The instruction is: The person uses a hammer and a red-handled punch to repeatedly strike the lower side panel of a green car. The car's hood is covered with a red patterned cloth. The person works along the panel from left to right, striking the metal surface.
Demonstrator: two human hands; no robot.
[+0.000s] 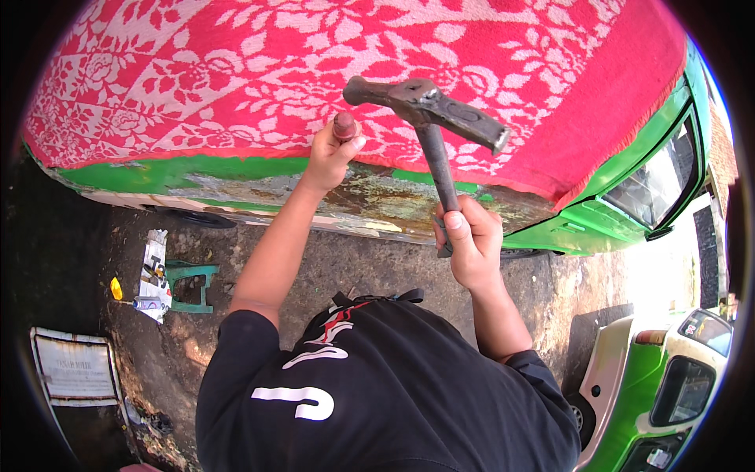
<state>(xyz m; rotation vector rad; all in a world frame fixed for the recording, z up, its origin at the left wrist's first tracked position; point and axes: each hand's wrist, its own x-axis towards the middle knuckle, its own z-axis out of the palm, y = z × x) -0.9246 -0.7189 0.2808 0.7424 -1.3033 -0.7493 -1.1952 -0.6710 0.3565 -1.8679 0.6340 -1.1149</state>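
My right hand (476, 240) is wrapped round the lower handle of a worn metal body hammer (436, 157). The hammer's head is raised, with a rounded face to the left and a squared end to the right. To its left, my left hand (330, 157) grips an upright reddish-brown rod (344, 126) with a rounded end. Its lower part is hidden by my fingers, so I cannot make out its kind. Both hands are in front of a green vehicle (228, 169), whose side has a scraped, rusty patch (385, 197). A red towel (236, 71) with pale flowers covers its top.
On the dirt ground at left are a green plastic stool (191, 285), a printed sheet (153, 263), a spray can (148, 303) and a yellow item (116, 288). A framed sign board (75, 370) stands lower left. Another green-and-white vehicle (629, 393) is parked lower right.
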